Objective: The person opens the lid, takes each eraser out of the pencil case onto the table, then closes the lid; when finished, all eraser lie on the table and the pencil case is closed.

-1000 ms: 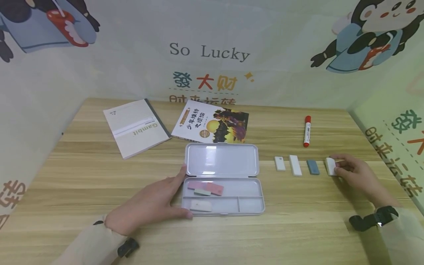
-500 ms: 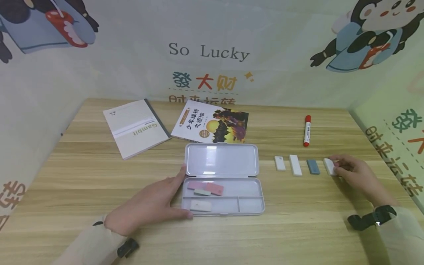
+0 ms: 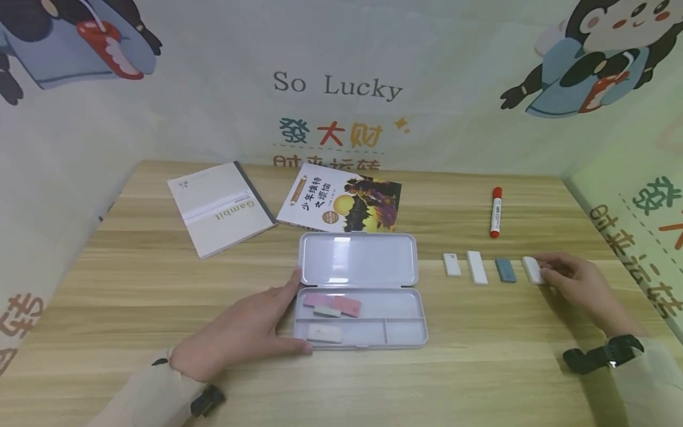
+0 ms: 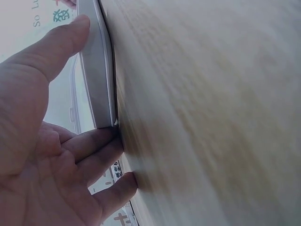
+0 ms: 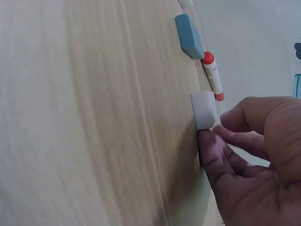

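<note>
A pencil case [image 3: 404, 303] lies opened out, lid [image 3: 373, 258] toward the back. Pink erasers [image 3: 347, 306], a small pale green eraser [image 3: 326, 311] and a white eraser [image 3: 324, 333] sit inside. My left hand [image 3: 242, 332] is spread at the case's left end, thumb against the front wall. In the left wrist view, other fingertips [image 4: 110, 148] rest by the case's corner. My right hand [image 3: 578, 287] touches the right side of a rounded white eraser [image 3: 532, 270] on the table; the right wrist view shows a gap between thumb [image 5: 235, 115] and eraser.
Left of that eraser stand a blue eraser [image 3: 505, 270], a long white eraser [image 3: 476, 267] and a small white one [image 3: 451, 264] in a row. A red-capped marker [image 3: 496, 212] lies behind them. A notebook [image 3: 221, 207] and a picture-covered book [image 3: 341, 196] lie at the back.
The rounded white eraser, more tilted a second ago, now lies flatter on the table, its left edge shifted slightly left. My left hand and the pencil case keep their places.
</note>
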Demonstrator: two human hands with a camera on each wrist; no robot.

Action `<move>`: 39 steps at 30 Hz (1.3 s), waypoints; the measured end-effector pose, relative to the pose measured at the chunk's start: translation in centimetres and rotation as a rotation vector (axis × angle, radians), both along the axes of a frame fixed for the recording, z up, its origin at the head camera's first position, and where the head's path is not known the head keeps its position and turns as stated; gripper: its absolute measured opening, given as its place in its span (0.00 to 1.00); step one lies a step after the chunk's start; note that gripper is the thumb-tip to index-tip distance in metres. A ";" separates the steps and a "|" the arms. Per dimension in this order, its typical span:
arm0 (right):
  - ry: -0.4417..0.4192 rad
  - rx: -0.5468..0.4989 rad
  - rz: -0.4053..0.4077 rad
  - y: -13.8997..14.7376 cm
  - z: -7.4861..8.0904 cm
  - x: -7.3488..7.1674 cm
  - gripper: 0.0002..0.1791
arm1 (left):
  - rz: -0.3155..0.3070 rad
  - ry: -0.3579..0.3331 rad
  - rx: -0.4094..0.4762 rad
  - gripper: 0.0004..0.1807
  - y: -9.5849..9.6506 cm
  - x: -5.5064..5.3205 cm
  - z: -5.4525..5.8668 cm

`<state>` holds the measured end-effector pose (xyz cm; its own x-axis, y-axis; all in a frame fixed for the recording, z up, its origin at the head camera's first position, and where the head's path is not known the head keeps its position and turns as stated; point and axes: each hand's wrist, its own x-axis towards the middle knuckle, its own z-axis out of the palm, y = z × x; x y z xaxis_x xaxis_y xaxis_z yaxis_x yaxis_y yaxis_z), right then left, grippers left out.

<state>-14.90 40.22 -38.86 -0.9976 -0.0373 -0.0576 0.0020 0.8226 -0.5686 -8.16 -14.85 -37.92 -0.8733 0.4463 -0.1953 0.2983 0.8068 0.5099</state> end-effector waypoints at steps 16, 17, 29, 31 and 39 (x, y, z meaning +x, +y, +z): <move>0.299 0.064 0.046 -2.8 1.9 -0.4 0.19 | 0.002 0.027 0.015 0.68 -0.2 0.1 -0.2; 0.321 0.059 0.066 -3.5 2.1 -0.5 0.18 | 0.007 0.022 0.015 0.68 -0.3 0.2 -0.2; 0.425 0.005 0.475 -14.6 2.5 0.8 0.15 | 0.013 0.002 0.013 0.69 -0.2 0.2 -0.4; 0.403 -0.032 0.537 -16.2 2.5 1.1 0.14 | 0.019 -0.003 0.010 0.69 -0.3 0.3 -0.3; 0.125 -0.112 0.649 -20.8 2.5 2.0 0.14 | 0.006 0.024 0.008 0.69 -0.2 0.2 -0.4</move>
<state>-12.94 19.40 -36.35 -0.7697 -0.6311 0.0964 -0.5449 0.5708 -0.6142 -7.99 -15.07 -38.33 -0.8804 0.4424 -0.1709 0.3054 0.8046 0.5092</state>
